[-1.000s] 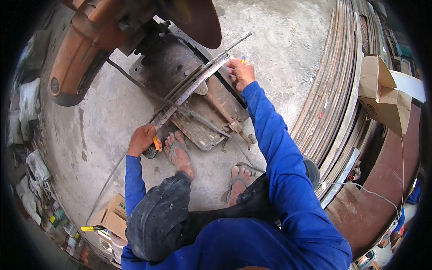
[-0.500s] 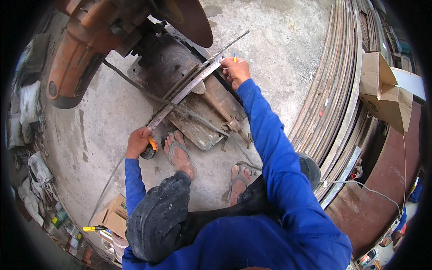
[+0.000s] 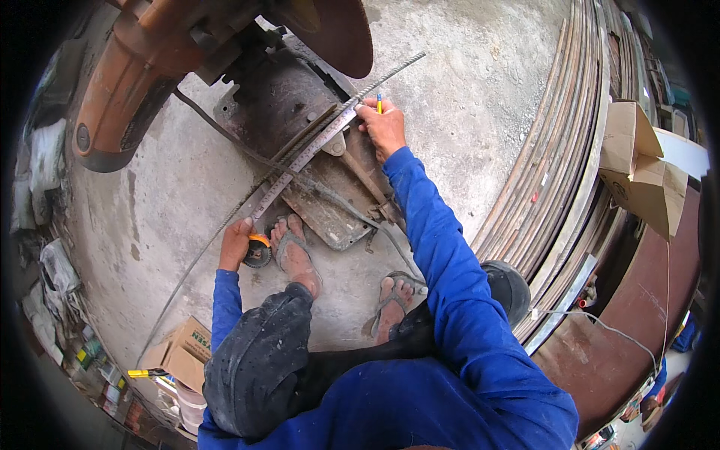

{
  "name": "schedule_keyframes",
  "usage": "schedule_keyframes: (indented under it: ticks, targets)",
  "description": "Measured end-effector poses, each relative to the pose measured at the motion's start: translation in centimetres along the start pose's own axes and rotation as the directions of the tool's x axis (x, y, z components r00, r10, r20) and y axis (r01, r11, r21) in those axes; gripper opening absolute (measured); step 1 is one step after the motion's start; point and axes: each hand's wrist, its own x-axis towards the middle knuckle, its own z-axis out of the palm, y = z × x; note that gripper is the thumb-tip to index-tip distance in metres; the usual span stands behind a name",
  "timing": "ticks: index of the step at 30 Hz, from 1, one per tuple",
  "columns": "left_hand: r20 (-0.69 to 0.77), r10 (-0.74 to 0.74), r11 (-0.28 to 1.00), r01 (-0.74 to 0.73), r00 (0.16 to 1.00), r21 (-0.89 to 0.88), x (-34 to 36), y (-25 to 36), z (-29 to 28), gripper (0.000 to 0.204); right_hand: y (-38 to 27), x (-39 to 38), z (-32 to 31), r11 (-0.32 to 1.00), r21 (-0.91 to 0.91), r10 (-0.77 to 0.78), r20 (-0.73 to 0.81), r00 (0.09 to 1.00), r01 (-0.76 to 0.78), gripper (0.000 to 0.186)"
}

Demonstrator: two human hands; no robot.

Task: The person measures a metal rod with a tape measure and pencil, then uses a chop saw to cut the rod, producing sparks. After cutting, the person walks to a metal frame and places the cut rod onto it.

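A tape measure's pale metal blade (image 3: 319, 142) runs slantwise beside a thin ribbed steel bar (image 3: 394, 72) lying across the cut-off saw's base. At its lower end, my left hand (image 3: 235, 244) is closed round the blade, and the orange and black tape case (image 3: 259, 252) sits just beside the fingers. My right hand (image 3: 383, 129) pinches the blade's far end against the bar. Between its fingers sticks up a short yellow and blue pencil-like marker (image 3: 379, 103). The blade's very tip is hidden by my fingers.
The saw's orange handle (image 3: 124, 112) and large disc (image 3: 330, 34) loom at the upper left. A dark cable (image 3: 330, 196) crosses its base (image 3: 330, 225). Long metal rods (image 3: 525, 172) lie at right, near an open cardboard box (image 3: 641, 169). Another box (image 3: 184, 352) stands lower left.
My right hand has shifted slightly left and nearer to me, away from the bar's far tip. My left hand has dropped a little, and the tape case shows more fully beside it.
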Motion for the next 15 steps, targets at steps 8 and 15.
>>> schedule_keyframes:
  ticks: [8,15]
  targets:
    - [-0.052,0.024,0.999,-0.026,0.998,-0.034,-1.0,2.2,-0.3,0.04,0.0,0.1,-0.2,0.999,-0.015,0.035,0.051,0.998,-0.034,0.02]
    - [-0.094,0.107,0.975,-0.086,0.99,0.203,-1.5,5.3,-1.0,0.045,-0.4,0.1,-0.2,0.998,-0.041,0.057,0.055,0.997,-0.055,0.021]
